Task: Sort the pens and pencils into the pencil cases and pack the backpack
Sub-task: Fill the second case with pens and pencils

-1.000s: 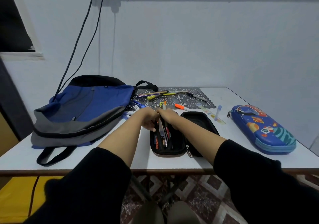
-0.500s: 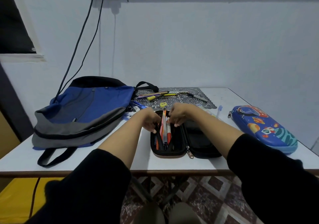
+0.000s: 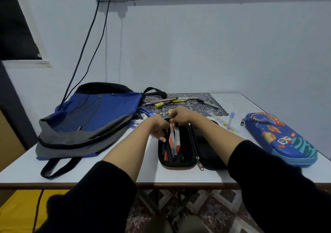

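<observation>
Desk (image 3: 89,170) carries everything we are working with, and the biggest thing on it is the blue and grey backpack (image 3: 89,121), lying flat at the left; we cannot see inside it, but both cases are outside it. At the right edge sits the blue space-print pencil case (image 3: 279,139), zipped closed and well apart from our hands. Between the two, straight before us, the black pencil case (image 3: 179,164) lies opened out flat, its lid half to the right. Our left hand (image 3: 157,127) has its fingers curled round the case's left rim, steadying it. Our right hand (image 3: 180,116) has its fingers pinched on the far ends of the pens (image 3: 174,139), which lie lengthwise in the left half. We judge the sorting partly done. A few pens are in, while loose pens and pencils (image 3: 170,100) lie on the patterned mat (image 3: 197,110) behind, a grey marker (image 3: 208,103) beside them. An eraser (image 3: 143,116) lies near the backpack and a ruler (image 3: 222,122) to the right of the black case. Filling the cases, zipping the black one and loading the backpack are left.
</observation>
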